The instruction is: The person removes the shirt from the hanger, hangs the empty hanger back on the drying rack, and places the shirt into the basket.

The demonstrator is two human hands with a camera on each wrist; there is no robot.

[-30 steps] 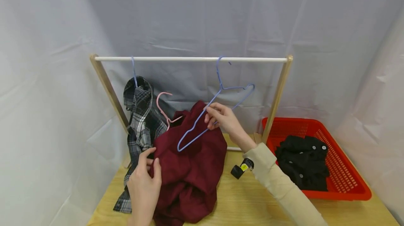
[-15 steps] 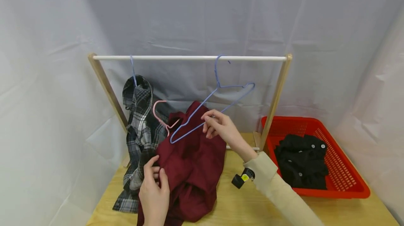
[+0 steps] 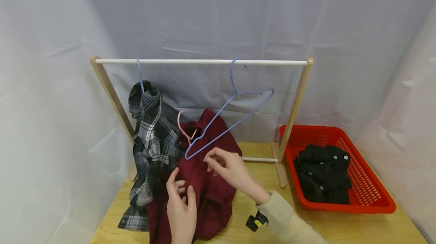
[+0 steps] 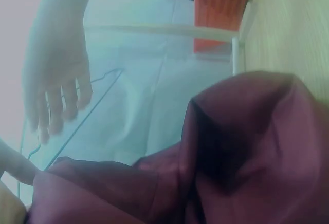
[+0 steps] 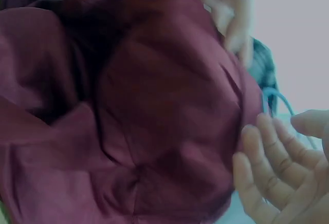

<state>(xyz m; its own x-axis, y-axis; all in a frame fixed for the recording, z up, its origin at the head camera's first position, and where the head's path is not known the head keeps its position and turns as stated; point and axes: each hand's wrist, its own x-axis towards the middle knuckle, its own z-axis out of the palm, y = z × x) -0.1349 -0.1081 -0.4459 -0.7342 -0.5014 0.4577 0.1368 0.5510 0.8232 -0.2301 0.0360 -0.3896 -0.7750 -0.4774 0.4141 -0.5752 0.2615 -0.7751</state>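
Note:
In the head view a maroon garment is bunched over the table, with the hook of a pink hanger rising from its neck. My left hand grips the garment near its left side, thumb and fingers around the cloth. To the right of it, my right hand hovers before the garment with fingers loosely bent; the right wrist view shows nothing held in its palm. A blue wire hanger hangs aslant from the rail, its lower left corner just above the hands. Cloth hides the pink hanger's arms.
A white rail on wooden posts spans the back. At its left hangs a grey plaid shirt on another blue hanger. On the right, a red basket holds a black garment with pale buttons. Behind is a white curtain.
My right hand has let go of the blue hanger and moved down. My left hand has shifted right with the maroon garment, and the pink hook has moved right and turned.

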